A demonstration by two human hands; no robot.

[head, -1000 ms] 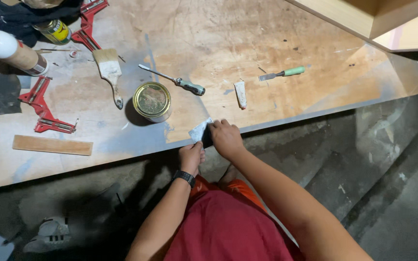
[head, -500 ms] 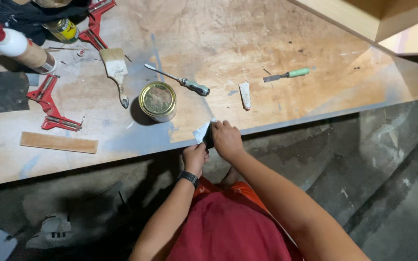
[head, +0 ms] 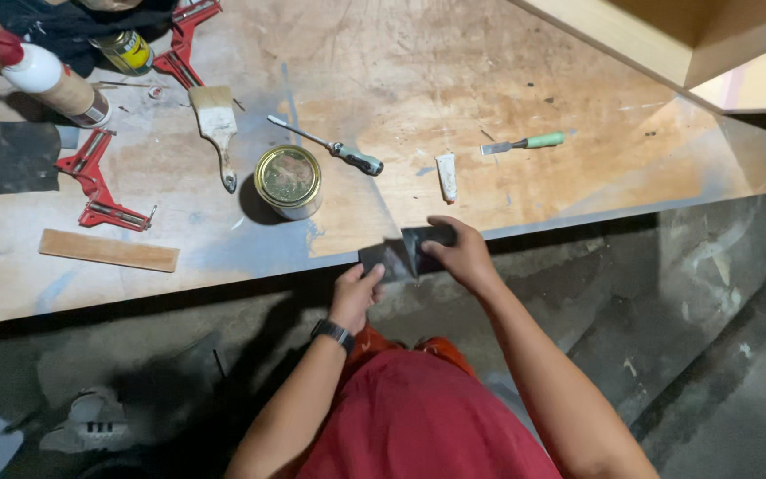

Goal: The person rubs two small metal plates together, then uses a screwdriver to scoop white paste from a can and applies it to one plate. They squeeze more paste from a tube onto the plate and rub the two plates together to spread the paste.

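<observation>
Gripping dark sandpaper sheet [head: 401, 255] w/ left hand [head: 355, 293] & right hand [head: 459, 255], now spread wider at bench edge [head: 578, 217].

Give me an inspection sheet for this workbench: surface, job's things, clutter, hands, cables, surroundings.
Surface: plywood bench top, stained and scuffed.
Job's things: dark sheet folded over the bench's near edge.
Clutter: round tin, paintbrush, screwdriver, green-handled chisel, small tube, red corner clamps, wood strip, glue bottle.
Hands: left hand and right hand both grip the sheet.
Cables: nothing seen.
Surroundings: concrete floor; wooden box at upper right.
</observation>
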